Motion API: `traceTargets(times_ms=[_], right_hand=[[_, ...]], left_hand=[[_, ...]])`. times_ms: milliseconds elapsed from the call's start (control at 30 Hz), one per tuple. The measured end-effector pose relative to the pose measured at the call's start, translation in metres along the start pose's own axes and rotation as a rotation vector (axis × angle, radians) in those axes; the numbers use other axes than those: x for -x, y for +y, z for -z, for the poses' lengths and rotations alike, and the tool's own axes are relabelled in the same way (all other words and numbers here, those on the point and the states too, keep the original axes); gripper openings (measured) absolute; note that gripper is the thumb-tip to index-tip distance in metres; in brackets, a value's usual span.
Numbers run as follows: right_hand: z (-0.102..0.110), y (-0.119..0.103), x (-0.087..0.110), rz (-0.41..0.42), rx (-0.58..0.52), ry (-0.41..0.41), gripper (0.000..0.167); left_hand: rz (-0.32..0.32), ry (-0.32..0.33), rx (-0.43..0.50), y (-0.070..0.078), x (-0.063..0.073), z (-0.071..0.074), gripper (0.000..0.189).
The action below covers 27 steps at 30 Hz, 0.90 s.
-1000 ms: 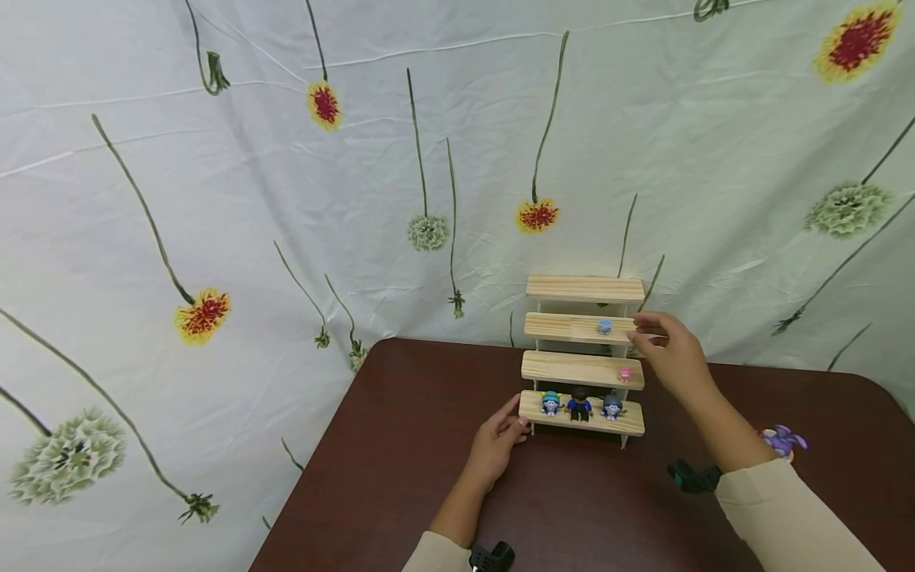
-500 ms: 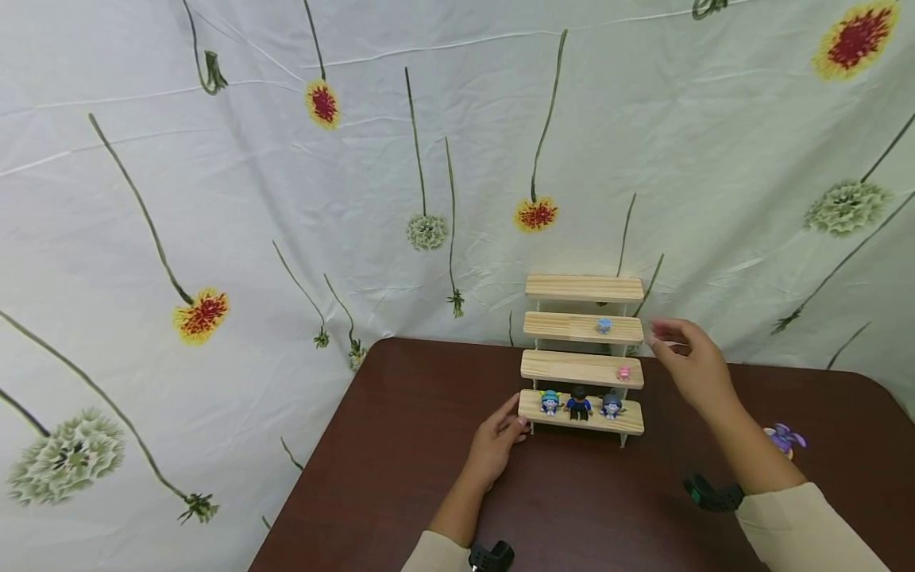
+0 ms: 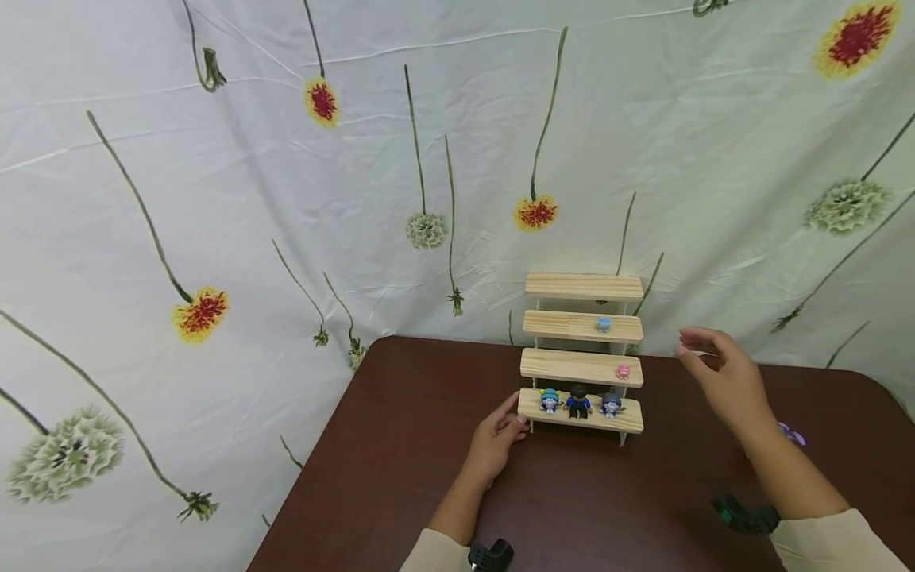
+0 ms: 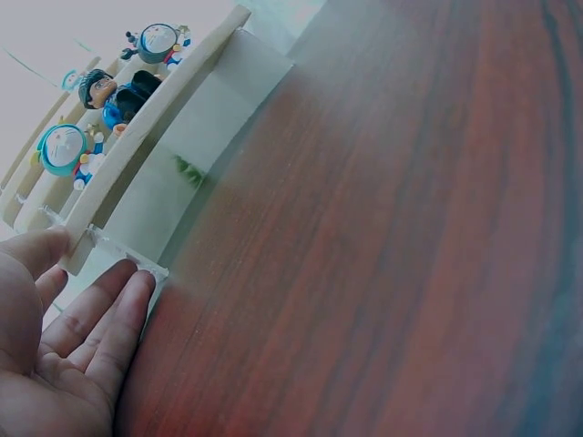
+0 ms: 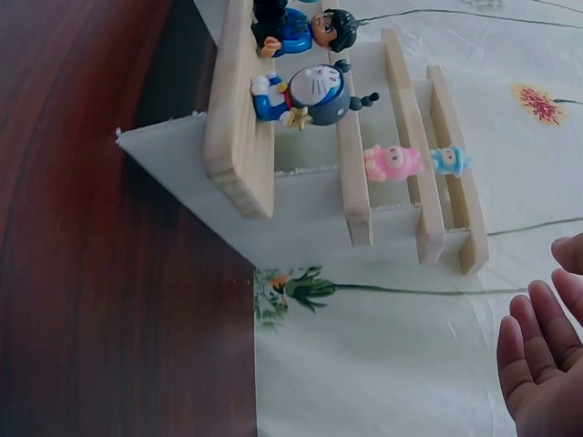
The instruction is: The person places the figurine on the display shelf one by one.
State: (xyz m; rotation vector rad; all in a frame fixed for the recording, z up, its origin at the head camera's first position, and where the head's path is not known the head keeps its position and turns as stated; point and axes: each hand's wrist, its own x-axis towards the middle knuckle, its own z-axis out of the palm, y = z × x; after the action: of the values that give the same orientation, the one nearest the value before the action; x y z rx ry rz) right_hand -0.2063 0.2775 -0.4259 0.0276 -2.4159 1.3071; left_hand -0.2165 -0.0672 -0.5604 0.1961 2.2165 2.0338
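A four-step wooden display shelf stands on the table. My left hand holds the left end of its lowest step; in the left wrist view its thumb is on the board and its fingers touch the clear side panel. Three figurines sit on that step: one with a teal cap, a black-haired one and one with a dark grey cap. A small pink figurine is on the second step, a small blue one on the third. My right hand, loosely bent and holding nothing, hovers right of the shelf.
A purple toy lies on the dark red-brown table, mostly hidden behind my right forearm. A white flower-printed cloth hangs behind the table. The top step bears no figurine.
My right hand has moved away from the third step to the right, and its forearm now covers more of the purple toy. The left hand and the figurines have stayed put.
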Motion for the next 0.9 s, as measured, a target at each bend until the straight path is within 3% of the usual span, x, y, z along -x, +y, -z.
traceTargets(times_ms=[500,900], right_hand=[[0.031,0.015,0.021,0.004,0.038,-0.006,0.04],[0.05,0.031,0.032,-0.031,0.119,-0.01,0.046]], left_hand=[[-0.018,-0.003,-0.005,0.001,0.0,0.001,0.055],[-0.007,0.004,-0.004,0.002,0.0,0.0,0.054]])
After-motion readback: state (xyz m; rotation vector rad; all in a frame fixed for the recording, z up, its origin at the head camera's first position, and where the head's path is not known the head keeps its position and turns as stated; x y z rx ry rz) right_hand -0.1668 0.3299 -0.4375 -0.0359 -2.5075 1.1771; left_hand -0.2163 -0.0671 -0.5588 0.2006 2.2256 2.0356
